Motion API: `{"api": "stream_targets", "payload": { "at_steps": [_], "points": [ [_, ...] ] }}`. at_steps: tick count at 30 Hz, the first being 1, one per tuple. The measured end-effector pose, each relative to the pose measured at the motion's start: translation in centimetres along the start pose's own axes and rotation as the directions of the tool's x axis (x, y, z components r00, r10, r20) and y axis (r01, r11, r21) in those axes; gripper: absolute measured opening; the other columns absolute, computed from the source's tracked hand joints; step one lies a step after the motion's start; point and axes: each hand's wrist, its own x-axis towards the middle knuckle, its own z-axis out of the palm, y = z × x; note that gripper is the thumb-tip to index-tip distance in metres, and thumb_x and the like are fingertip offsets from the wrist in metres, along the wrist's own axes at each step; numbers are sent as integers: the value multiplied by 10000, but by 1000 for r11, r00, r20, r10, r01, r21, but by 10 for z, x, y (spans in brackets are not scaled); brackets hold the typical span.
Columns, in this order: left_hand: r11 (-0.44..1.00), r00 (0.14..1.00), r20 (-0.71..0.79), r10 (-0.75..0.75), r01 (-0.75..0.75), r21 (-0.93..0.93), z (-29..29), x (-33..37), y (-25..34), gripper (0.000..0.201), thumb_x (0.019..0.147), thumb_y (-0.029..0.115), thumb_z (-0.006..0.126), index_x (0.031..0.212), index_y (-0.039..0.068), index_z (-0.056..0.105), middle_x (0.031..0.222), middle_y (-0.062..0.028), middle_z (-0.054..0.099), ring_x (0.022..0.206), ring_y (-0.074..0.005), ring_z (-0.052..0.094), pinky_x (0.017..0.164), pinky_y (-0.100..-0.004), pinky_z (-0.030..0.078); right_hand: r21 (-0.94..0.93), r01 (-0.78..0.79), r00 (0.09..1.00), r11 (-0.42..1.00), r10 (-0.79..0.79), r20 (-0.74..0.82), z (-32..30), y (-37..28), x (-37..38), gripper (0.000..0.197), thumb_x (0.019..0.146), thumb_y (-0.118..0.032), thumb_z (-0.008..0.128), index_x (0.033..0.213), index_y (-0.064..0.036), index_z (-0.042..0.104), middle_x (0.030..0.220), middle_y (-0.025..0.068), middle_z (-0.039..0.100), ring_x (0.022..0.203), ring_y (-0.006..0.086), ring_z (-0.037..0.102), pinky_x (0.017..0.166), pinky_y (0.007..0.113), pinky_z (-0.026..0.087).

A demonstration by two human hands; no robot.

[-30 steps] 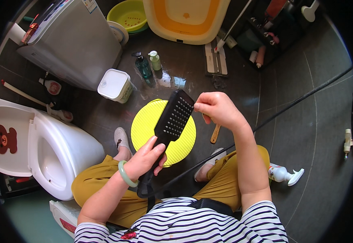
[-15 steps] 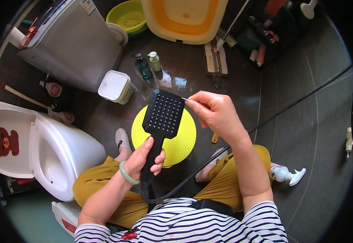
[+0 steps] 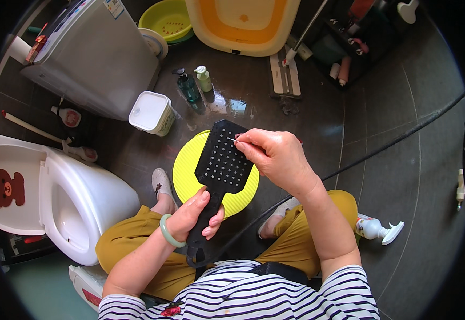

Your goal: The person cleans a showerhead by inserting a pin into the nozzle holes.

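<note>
My left hand [image 3: 191, 216] is closed round the handle of a black square shower head [image 3: 223, 162], whose face with rows of pale nozzles is turned up. Between thumb and forefinger my right hand [image 3: 279, 159] pinches a thin pale pick [image 3: 232, 140]. The pick's tip is at the nozzles near the far edge of the face; whether it enters one is too small to tell. A black hose [image 3: 387, 143] runs from the handle's lower end off to the right. Below the shower head is a round, ridged yellow surface [image 3: 189, 173], partly covered.
Left stand an open toilet [image 3: 102, 200] and a grey washing machine [image 3: 99, 58]. Ahead are a lidded white bucket [image 3: 148, 111], a dark pump bottle [image 3: 188, 88], a green pump bottle [image 3: 203, 80], a flat mop [image 3: 285, 77] and an orange-white tub [image 3: 243, 50]. A spray bottle [image 3: 370, 228] lies right.
The shower head has tilted clockwise and shifted slightly right. The pick has moved from beside its right edge onto the nozzle face, with my right hand moving slightly left and down.
</note>
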Motion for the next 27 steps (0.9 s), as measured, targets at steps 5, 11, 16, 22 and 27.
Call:
{"api": "stream_targets", "payload": {
  "at_steps": [5, 11, 16, 22, 27],
  "points": [
    [1000, 1000, -17, -8, 8, 5, 0, 0, -2, 497, 988, 566, 426, 1209, 121, 444, 690, -37, 503, 487, -113, 468, 490, -268, 445, -5, 55, 998, 998, -55, -14, 3, 6, 0, 161, 891, -238, 659, 919, -85, 705, 792, 109, 697, 718, 300, 677, 631, 364, 533],
    [1000, 1000, -1, 10, -10, -27, -1, 1, -3, 385, 1037, 439, 407, 1269, 135, 368, 740, -62, 502, 507, -114, 476, 497, -253, 456, -20, 79, 996, 997, -79, -33, 3, 4, -2, 154, 889, -236, 662, 896, -88, 699, 775, 104, 693, 705, 295, 675, 621, 364, 529],
    [1000, 1000, -11, 12, -12, 2, 0, 1, -3, 395, 1036, 435, 412, 1246, 104, 366, 737, -65, 496, 508, -117, 475, 494, -248, 454, -36, 101, 993, 994, -103, -51, 3, 4, -2, 143, 890, -227, 661, 892, -90, 699, 769, 104, 691, 698, 296, 674, 617, 363, 528],
    [995, 1000, -27, 4, -1, 104, -2, 1, -5, 442, 1004, 508, 445, 1239, 137, 395, 719, -51, 502, 511, -125, 486, 511, -269, 459, -51, 114, 992, 992, -117, -55, 3, 4, -3, 134, 891, -219, 659, 887, -90, 698, 767, 104, 692, 699, 295, 674, 616, 360, 529],
    [994, 997, -76, 4, 4, 112, 2, 0, -3, 443, 1007, 496, 448, 1218, 110, 397, 724, -55, 509, 513, -123, 491, 516, -266, 467, -81, 126, 991, 989, -130, -42, 1, 4, -3, 105, 872, -147, 682, 898, -50, 714, 770, 122, 697, 660, 253, 687, 586, 299, 525]
  ]
}}
